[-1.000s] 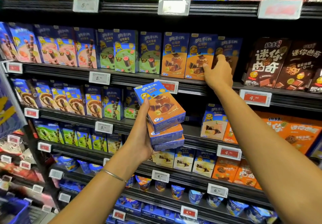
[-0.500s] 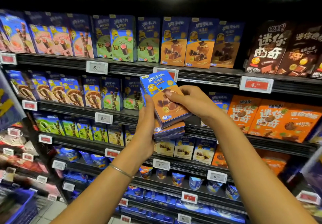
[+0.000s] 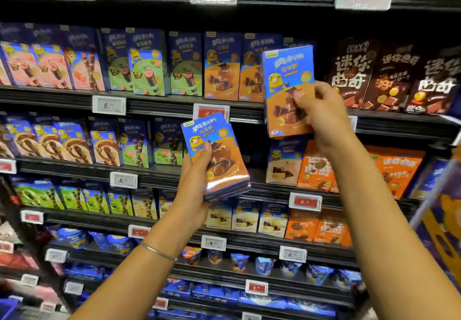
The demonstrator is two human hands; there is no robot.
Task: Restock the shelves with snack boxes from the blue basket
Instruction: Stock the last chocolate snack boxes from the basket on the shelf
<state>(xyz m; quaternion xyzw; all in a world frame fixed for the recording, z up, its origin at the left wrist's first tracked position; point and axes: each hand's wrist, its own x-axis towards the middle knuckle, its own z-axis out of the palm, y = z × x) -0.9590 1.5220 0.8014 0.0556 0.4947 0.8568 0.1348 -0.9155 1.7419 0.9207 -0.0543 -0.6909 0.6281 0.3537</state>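
My left hand point(image 3: 197, 182) grips a small stack of blue-and-brown snack boxes point(image 3: 219, 155), thumb across the top box, in front of the middle shelves. My right hand point(image 3: 321, 117) pinches a single matching snack box point(image 3: 284, 83) upright, raised in front of the upper shelf, just right of the same brown-fronted boxes standing there point(image 3: 222, 68). A corner of the blue basket point(image 3: 7, 307) shows at the bottom left.
Black shelves point(image 3: 159, 105) carry rows of pink, green and brown snack boxes, with dark chocolate boxes point(image 3: 389, 75) at upper right and orange boxes point(image 3: 316, 167) below. Price tags point(image 3: 109, 105) line the shelf edges. Cups and packets fill the lower shelves.
My right hand has lifted the top box off the stack and raised it up and right toward the upper shelf. My left hand still holds the rest of the stack.
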